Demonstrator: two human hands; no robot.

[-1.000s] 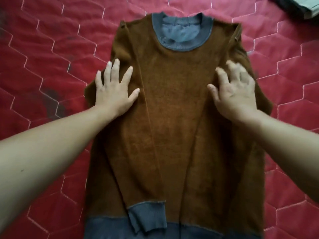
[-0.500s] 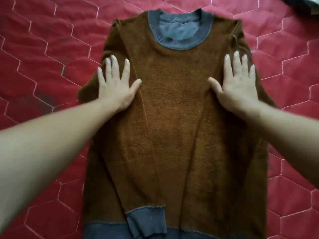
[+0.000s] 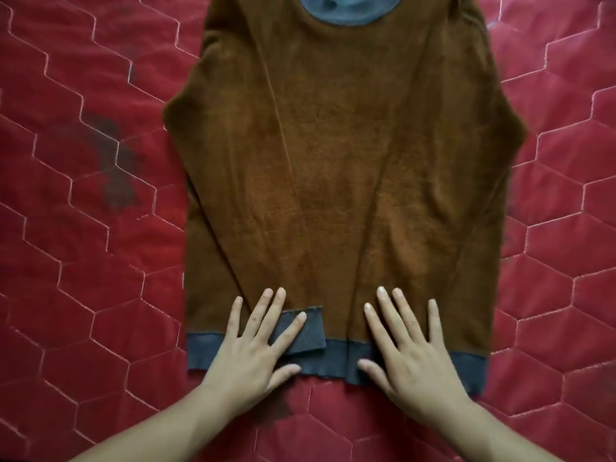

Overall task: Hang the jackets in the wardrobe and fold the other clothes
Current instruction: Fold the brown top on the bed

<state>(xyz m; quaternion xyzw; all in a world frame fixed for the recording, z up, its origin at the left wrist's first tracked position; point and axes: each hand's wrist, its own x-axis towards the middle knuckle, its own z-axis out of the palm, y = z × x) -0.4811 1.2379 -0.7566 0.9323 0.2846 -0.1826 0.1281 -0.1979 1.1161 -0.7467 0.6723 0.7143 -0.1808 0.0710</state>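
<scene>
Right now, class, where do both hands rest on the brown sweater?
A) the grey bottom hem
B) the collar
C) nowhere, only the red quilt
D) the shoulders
A: the left hand and right hand lie flat, fingers straight, across the sweater at its grey hem, far from the collar.

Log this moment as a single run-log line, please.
item: brown fleece sweater, grey trim, on red quilted bedspread | left hand: flat on hem | right hand: flat on hem
</scene>
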